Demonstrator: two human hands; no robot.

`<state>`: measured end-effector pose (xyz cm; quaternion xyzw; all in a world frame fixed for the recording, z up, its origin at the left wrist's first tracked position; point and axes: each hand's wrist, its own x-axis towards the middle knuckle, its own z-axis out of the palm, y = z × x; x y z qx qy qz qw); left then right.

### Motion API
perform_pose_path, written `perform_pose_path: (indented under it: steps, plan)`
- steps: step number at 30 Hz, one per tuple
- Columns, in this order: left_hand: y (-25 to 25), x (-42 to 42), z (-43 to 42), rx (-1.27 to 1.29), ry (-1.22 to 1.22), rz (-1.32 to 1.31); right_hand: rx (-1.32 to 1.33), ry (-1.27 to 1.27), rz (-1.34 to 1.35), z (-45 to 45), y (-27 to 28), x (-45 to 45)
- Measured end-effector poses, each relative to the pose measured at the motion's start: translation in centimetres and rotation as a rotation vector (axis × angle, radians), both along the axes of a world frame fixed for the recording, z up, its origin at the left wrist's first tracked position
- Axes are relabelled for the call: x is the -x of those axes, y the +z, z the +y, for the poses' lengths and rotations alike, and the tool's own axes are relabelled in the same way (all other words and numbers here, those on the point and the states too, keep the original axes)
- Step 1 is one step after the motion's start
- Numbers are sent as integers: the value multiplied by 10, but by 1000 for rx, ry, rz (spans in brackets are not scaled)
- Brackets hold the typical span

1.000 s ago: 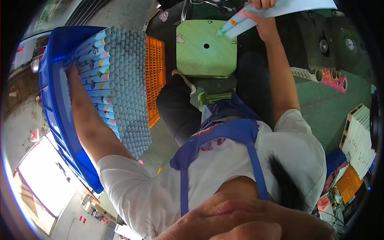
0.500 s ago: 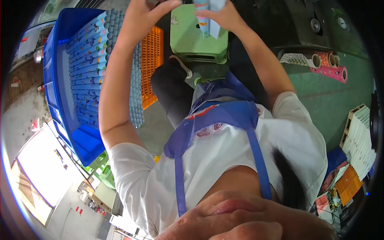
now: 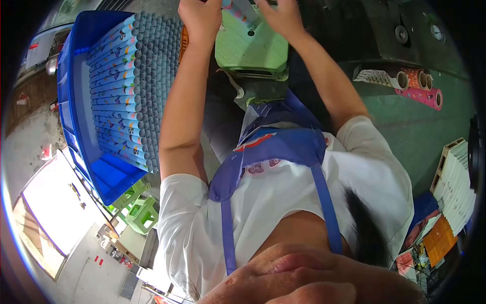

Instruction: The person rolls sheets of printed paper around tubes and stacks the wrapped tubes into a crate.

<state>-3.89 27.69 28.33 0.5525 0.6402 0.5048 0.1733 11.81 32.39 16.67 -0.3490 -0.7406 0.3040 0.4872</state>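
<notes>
A light-blue patterned wrapping paper roll (image 3: pixel 238 12) slants over the green plastic stool (image 3: pixel 250 50) at the top edge of the head view. My left hand (image 3: pixel 201 20) is closed at the roll's upper left end, its fingertips partly cut off by the frame. My right hand (image 3: pixel 281 19) is on the other side, thumb and fingers apart, beside a pale strip next to the roll. Whether the right fingertips touch that strip cannot be made out. The roll's top end is out of view.
A blue bin (image 3: pixel 73 101) at left holds many stacked light-blue patterned rolls (image 3: pixel 114 96). An orange crate (image 3: pixel 184 43) shows behind my left arm. Several patterned rolls (image 3: pixel 415 83) lie at right on the green floor, near dark machinery (image 3: pixel 374 30). Green stools (image 3: pixel 142 215) stand lower left.
My left hand has moved right to the roll and closed. The roll has shifted left and up and now tilts. My right hand has moved slightly left and up, its fingers now spread.
</notes>
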Motion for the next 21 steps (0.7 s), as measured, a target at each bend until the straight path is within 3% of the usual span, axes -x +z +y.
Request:
perform_pose_path:
  steps: [1, 2, 6, 8, 10, 12, 15, 17, 21]
  plan:
    - [-4, -4, 3, -80, 10, -27, -217, -93, -17, -4, -6, -1]
    - [-8, -8, 5, -154, 17, -52, -207, -92, -18, -8, -12, 0]
    - [-11, -35, -6, -162, 75, 34, 119, -40, -247, -25, 12, 37]
    - [-8, -43, -13, -122, 110, 86, -61, -83, 173, -18, 2, 57]
    - [-3, -47, -18, -121, 120, 268, -140, -92, 376, -10, -14, 58]
    - [-4, -43, -27, -113, 140, 358, 234, 59, 209, -6, -21, 43]
    - [-9, -33, -40, -143, -168, -239, 254, 37, 316, -14, -13, 44]
    - [-17, -18, -52, -182, -87, -249, 269, 21, 372, -16, -16, 47]
    - [-28, 22, -71, -231, 118, -302, 285, -40, 234, -18, -36, 48]
